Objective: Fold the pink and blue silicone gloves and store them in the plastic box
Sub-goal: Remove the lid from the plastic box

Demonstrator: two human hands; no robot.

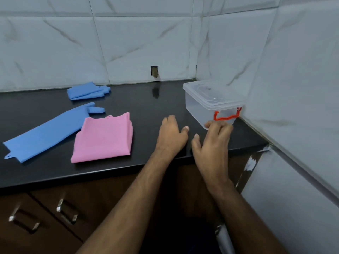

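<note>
Right hand point(212, 143) hides plastic box point(211, 101) front corner — contact unclear

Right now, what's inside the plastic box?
The plastic box has its lid on. Through the clear walls it looks empty; no gloves inside. The right hand hides its near bottom corner.

1. The clear plastic box with red latch point(211, 101) stands at the right rear corner of the black stone countertop point(150, 105).
2. The folded pink silicone glove point(103, 138) lies near the front edge.
3. The flat blue silicone glove point(49, 131) lies just left of it.
4. The folded blue silicone glove point(86, 91) lies behind both, by the rear edge.
</note>
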